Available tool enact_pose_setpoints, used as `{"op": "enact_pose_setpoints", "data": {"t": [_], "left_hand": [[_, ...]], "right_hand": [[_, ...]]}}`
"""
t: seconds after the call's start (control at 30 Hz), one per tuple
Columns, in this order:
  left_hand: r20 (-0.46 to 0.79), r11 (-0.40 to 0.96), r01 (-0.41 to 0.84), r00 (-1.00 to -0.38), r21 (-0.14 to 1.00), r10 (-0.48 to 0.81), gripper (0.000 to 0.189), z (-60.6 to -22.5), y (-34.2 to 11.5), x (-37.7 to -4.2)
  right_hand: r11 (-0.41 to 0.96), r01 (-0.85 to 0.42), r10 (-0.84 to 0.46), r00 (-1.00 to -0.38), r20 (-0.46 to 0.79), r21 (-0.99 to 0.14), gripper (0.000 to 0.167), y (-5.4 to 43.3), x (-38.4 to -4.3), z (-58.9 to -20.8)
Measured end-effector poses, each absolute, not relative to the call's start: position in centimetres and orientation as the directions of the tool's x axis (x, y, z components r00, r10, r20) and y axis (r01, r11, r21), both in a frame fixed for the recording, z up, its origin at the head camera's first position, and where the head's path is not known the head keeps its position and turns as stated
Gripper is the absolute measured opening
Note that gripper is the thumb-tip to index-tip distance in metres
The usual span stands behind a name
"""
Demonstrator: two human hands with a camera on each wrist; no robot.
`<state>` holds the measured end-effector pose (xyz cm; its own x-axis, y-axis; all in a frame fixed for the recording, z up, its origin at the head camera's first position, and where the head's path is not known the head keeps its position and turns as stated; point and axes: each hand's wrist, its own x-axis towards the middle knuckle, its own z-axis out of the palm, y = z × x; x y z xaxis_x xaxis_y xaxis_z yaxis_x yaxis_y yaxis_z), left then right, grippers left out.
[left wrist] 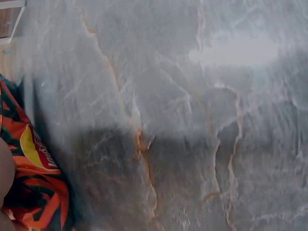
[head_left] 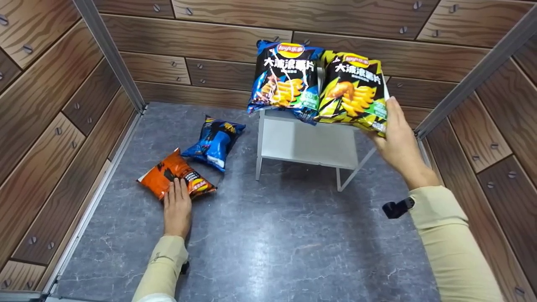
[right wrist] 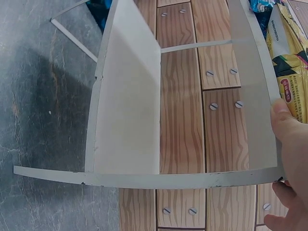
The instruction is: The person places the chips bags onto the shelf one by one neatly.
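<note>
Two contacts noted: left hand (head_left: 177,210), lower left, lies straight-fingered on orange bag (head_left: 157,176); right hand (head_left: 400,144), centre right, pinches white rack (head_left: 308,140) beside yellow bag (head_left: 350,94).

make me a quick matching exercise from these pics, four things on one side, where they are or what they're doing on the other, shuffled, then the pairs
Things
1. left hand
2. right hand
3. yellow-and-black bag
4. white rack

Places and states
A. grips the rack's upper corner
B. lies on the rack's top beside a blue bag
C. stands on the floor
D. touches the orange bag

Pairs: 1-D, 2-A, 3-B, 4-C
</note>
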<state>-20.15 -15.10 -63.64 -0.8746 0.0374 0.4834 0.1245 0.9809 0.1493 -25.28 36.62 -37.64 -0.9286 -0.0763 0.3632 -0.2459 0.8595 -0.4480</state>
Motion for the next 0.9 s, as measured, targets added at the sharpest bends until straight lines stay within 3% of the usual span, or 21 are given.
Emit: {"op": "enact_pose_setpoints", "data": {"t": [0.27,0.57,0.9], "left_hand": [[0.428,0.956,0.138,-0.904,0.259,0.015,0.063,-61.5,-16.3,-19.5],[0.497,0.92,0.201,-0.868,0.337,0.007,0.06,-57.8,-16.7,-19.0],[0.369,0.902,0.14,-0.929,0.408,-0.022,0.058,-52.2,-16.4,-19.3]], "right_hand": [[0.858,-0.251,-0.073,-0.923,0.379,-0.448,0.088,36.6,-25.4,-37.7],[0.859,-0.226,-0.062,-0.936,0.345,-0.459,0.089,36.7,-25.2,-37.6],[0.861,-0.22,-0.058,-0.938,0.341,-0.458,0.091,36.6,-25.2,-37.6]]}}
